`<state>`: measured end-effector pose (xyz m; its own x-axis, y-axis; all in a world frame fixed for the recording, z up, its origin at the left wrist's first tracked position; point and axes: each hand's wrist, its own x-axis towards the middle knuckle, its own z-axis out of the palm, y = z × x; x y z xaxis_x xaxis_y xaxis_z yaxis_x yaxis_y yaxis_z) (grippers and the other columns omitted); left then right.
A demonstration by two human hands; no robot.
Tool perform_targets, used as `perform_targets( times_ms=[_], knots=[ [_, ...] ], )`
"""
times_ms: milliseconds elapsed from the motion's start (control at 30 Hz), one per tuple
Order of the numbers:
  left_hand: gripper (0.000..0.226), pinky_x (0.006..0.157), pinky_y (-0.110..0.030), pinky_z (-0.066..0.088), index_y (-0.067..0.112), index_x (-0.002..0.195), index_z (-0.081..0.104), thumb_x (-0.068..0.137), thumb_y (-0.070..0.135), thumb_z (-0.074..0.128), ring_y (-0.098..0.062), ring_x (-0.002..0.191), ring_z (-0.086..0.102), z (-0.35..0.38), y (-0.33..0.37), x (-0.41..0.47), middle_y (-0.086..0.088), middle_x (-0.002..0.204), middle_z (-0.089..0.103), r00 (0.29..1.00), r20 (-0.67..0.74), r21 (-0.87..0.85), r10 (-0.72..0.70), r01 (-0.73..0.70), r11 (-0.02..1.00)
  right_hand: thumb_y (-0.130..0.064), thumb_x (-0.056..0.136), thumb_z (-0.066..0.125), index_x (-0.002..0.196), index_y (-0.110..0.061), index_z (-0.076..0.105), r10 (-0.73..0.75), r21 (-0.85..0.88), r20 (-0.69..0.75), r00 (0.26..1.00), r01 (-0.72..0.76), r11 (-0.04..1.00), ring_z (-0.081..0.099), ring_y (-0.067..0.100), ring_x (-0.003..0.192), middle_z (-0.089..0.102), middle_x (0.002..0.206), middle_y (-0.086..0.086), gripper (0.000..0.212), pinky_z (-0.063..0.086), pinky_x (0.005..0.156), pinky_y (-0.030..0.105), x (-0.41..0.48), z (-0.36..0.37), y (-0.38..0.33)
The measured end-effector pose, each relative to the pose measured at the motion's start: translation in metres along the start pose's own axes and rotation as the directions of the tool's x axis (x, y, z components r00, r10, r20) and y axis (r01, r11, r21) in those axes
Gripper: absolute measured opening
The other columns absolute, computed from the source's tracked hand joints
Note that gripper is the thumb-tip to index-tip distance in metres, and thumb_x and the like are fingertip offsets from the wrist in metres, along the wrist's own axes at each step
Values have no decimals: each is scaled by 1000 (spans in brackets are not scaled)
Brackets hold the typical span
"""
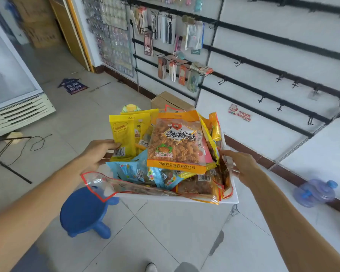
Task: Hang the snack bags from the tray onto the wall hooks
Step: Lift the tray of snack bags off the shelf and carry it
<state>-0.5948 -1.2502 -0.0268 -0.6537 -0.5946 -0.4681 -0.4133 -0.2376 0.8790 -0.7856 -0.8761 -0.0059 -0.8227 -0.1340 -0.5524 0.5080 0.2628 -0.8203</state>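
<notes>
The snack bags (165,154) lie heaped in the white tray (204,200) in front of me, well out from the wall; an orange bag (177,146) of curly fried pieces lies on top, a yellow bag (126,134) stands behind it on the left, blue bags (133,171) sit lower down, and a clear red-edged bag (98,185) spills over the near left rim. My left hand (98,154) is at the tray's left side with its thumb against the yellow bag's lower corner; the fingers run underneath out of sight, so I cannot tell whether it clasps the tray or the bag. My right hand (241,165) is at the right side, its fingertips pinching the edge of a dark brown bag (223,169) that stands against the rim. Below the tray on the left is a blue stool (82,213) on the tiled floor; a cardboard box (169,101) sits beyond the tray by the wall. The wall hooks (279,77) stick out from black rails to the right; further left the rails carry hanging goods (165,34); a water bottle (314,193) lies on the floor at the right.
</notes>
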Motion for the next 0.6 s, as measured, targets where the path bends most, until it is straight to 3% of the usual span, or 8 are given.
perform_targets(
  times_ms=[100, 233, 433, 533, 600],
  knots=[
    [9, 68, -32, 51, 14, 96, 73, 87, 15, 69, -21, 71, 66, 2, 16, 38, -2, 78, 75, 1000, -2, -15, -10, 10, 1000, -33, 75, 87, 92, -10, 65, -14, -30, -24, 1000, 14, 999, 61, 26, 101, 65, 104, 9, 36, 51, 95, 47, 35, 15, -25],
    [9, 67, -32, 50, 13, 94, 73, 87, 14, 69, -17, 64, 67, 15, 42, 97, 0, 77, 75, 1000, -28, -23, -8, 8, 1000, -34, 74, 87, 111, -5, 69, -11, -45, -24, 1000, 10, 999, 63, 24, 100, 67, 111, 10, 50, 53, 81, 39, 97, 32, -58],
    [13, 71, -32, 56, 13, 100, 73, 88, 14, 68, -20, 73, 69, 39, 90, 184, -6, 92, 75, 998, -67, -12, -6, 5, 1000, -35, 71, 88, 101, -9, 68, -58, -65, -6, 998, 57, 996, 60, 24, 100, 65, 102, 5, 45, 52, 92, 43, 198, 62, -129],
    [9, 54, -24, 57, 12, 96, 72, 90, 12, 65, -16, 62, 68, 43, 110, 220, -2, 80, 75, 998, -69, -13, 3, -4, 1000, -36, 74, 87, 107, -8, 65, -74, -73, 31, 997, 76, 994, 56, 20, 90, 60, 96, 2, 48, 46, 74, 37, 241, 78, -166],
    [10, 52, -23, 56, 12, 98, 72, 90, 13, 65, -16, 64, 68, 44, 126, 247, -3, 85, 74, 998, -70, -24, 4, -6, 1000, -36, 73, 87, 107, -5, 67, -77, -88, 42, 996, 80, 993, 54, 18, 81, 61, 97, 5, 51, 41, 63, 34, 269, 89, -188]
  ],
)
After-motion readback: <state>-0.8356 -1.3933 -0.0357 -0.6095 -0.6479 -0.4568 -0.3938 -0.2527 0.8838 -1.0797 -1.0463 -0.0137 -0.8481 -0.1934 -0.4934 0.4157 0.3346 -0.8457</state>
